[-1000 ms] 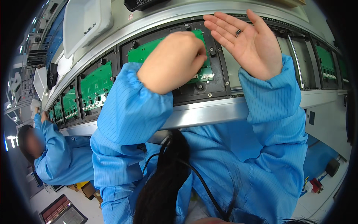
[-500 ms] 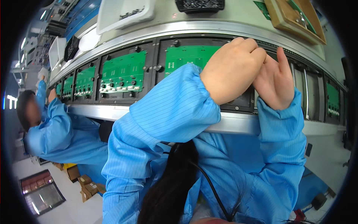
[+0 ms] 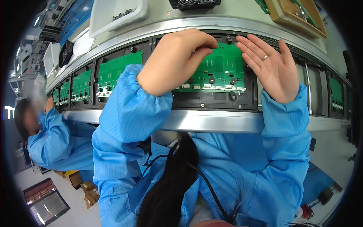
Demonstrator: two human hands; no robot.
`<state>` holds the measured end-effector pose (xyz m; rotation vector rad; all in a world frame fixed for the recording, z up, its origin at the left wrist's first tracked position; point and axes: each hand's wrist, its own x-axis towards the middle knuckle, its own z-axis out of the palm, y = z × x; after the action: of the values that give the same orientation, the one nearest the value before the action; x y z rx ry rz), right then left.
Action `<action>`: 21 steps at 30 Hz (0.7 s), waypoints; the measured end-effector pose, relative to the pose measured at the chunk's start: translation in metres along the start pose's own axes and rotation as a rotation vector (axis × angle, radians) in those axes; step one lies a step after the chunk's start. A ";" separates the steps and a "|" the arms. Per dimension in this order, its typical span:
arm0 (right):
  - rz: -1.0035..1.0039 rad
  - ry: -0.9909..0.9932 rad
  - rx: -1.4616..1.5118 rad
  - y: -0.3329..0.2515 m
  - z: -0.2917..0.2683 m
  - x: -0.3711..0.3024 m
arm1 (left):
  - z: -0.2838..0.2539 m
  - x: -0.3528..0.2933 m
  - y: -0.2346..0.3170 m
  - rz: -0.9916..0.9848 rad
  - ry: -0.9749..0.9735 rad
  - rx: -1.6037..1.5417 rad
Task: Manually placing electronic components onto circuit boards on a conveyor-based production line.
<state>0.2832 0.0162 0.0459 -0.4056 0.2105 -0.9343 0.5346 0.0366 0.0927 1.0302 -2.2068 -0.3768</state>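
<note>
My left hand (image 3: pixel 180 58) reaches over a green circuit board (image 3: pixel 223 68) held in a black frame (image 3: pixel 223 101). Its thumb and bent fingers come together in a pinch above the board's upper part; whatever lies between the fingertips is too small or hidden to make out. The hand and sleeve cover the board's left part. White connectors and black round knobs show along the board's lower edge. To the right of this board, my right hand (image 3: pixel 274 70) is open, palm showing, fingers stretched out, with a ring (image 3: pixel 265 57) on one finger. Nothing can be made out in the palm.
More framed boards (image 3: pixel 119 72) line the metal-railed conveyor (image 3: pixel 211 120) to the left. Behind it stand a white bin (image 3: pixel 117 17) of small dark parts, a black tray (image 3: pixel 194 3) and a cardboard box (image 3: pixel 297 17). A co-worker in a blue sleeve (image 3: pixel 49 123) works at far left.
My hands were together at the right palm; now they are apart. My left hand has moved left over the board, uncovering its right part. My right hand's fingers are now straighter.
</note>
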 end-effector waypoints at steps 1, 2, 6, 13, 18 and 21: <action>-0.002 0.013 -0.007 0.000 0.001 0.000 | 0.000 -0.001 0.000 -0.004 -0.012 0.027; -0.003 0.026 -0.013 0.000 0.003 0.000 | 0.000 -0.001 0.000 -0.008 -0.024 0.054; -0.009 0.042 -0.033 -0.001 0.003 -0.002 | 0.005 -0.003 0.002 -0.052 -0.112 0.036; -0.018 0.078 -0.180 0.002 0.007 -0.004 | 0.021 -0.010 0.007 -0.103 -0.274 0.094; -0.155 -0.177 -0.268 0.013 -0.001 -0.010 | 0.036 -0.010 0.009 -0.029 -0.329 0.187; -0.166 0.118 -0.396 0.025 0.043 -0.009 | 0.040 -0.010 0.009 -0.029 -0.331 0.190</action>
<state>0.3116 0.0469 0.0746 -0.7423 0.4796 -1.0832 0.5072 0.0491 0.0629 1.1707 -2.5649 -0.3782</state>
